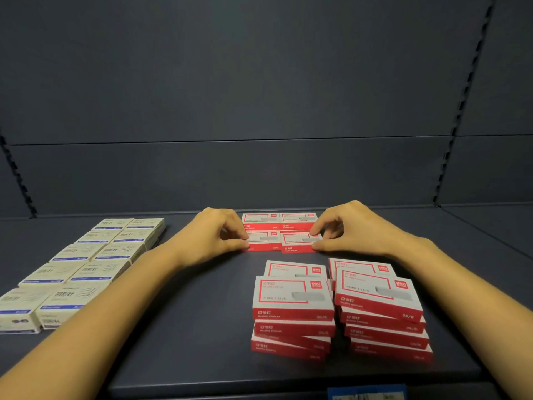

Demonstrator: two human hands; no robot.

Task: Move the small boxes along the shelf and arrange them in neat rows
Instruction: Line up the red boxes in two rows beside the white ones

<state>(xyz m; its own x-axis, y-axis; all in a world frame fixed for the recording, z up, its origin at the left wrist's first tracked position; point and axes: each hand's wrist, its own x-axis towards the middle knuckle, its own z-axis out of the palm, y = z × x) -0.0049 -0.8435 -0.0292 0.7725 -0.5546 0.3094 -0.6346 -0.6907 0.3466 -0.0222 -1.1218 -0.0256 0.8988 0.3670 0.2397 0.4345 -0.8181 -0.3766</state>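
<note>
Squaring up a row, we judge, we pinch inward from both ends: our left hand point(219, 235) curls thumb and fingers on the left box point(265, 241), our right hand point(346, 232) likewise on the right box point(298, 242). Both boxes lie side by side between our hands, just behind the stacks point(291, 298), touching the back pair point(297, 220).

This is a shop, a stationery aisle by the look of it. We're looking into a dark grey metal shelf point(202, 327) with a flat panelled back wall point(259, 96) and slotted uprights point(461, 111) running up both sides, the usual retail racking. Stock is out in multiples: identical red-and-white boxes point(292, 298) stacked and laid flat, and cream boxes point(86, 269) with blue stripes in two rows on the left. A blue label point(367, 393) sits on the shelf's front edge.
</note>
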